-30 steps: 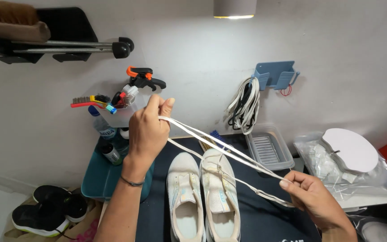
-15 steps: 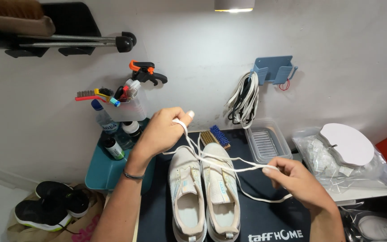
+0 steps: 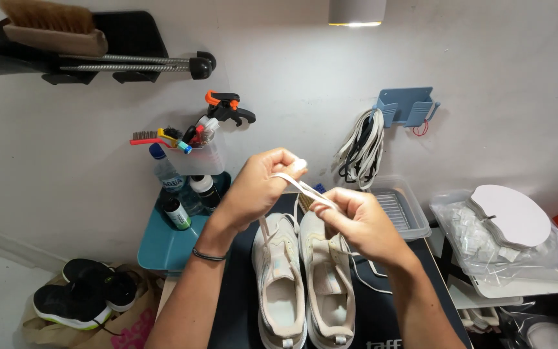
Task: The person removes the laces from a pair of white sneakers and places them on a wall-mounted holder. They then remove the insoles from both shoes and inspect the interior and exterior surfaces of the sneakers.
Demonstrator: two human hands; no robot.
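Two white sneakers stand side by side on a dark mat (image 3: 376, 317): the left sneaker (image 3: 279, 284) and the right sneaker (image 3: 330, 291). A flat white shoelace (image 3: 295, 184) runs up from the shoes to both hands. My left hand (image 3: 259, 187) pinches the lace above the toes. My right hand (image 3: 356, 223) grips the same lace just to the right, over the right sneaker's toe. The two hands nearly touch. A slack loop of lace (image 3: 372, 281) lies on the mat right of the shoes.
A teal bin (image 3: 163, 245) with bottles stands left, brushes and an orange clamp (image 3: 227, 106) above it. Laces (image 3: 360, 152) hang from a blue wall hook. A clear tray (image 3: 398, 207), bagged white insoles (image 3: 508, 216) are right. Black shoes (image 3: 79, 297) lie lower left.
Both hands came together above the sneakers' toes. The left hand dropped from high up, the right hand rose from the lower right, and the taut lace went slack.
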